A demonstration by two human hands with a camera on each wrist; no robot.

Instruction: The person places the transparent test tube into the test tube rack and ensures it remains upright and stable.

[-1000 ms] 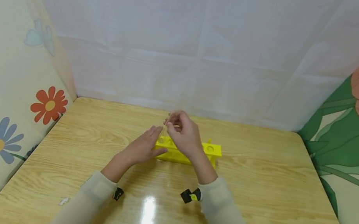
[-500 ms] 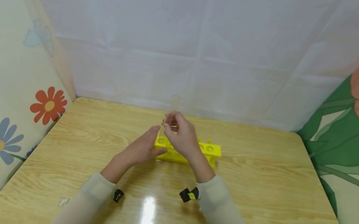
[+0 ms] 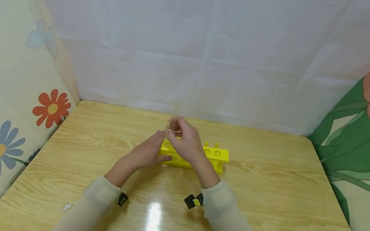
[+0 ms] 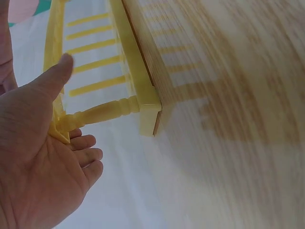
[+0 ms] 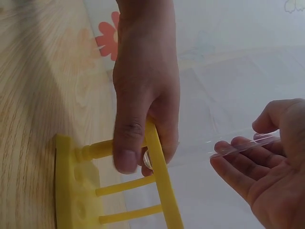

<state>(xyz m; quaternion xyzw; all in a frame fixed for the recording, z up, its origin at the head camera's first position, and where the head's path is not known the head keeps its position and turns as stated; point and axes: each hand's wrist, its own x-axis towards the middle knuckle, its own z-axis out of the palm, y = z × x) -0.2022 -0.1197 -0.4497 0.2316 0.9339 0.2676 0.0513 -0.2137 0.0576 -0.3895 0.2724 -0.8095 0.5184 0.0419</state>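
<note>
One clear glass test tube stands upright just above the frame's centre, pinched in the right hand fingers, its rounded bottom at the left end of one yellow plastic rack on the glossy wooden table; the left hand holds that end with relaxed fingers

The right hand covers the yellow rack's left holes — the clear tube nearly vanishes against the white backdrop, its lower end hidden.
</note>
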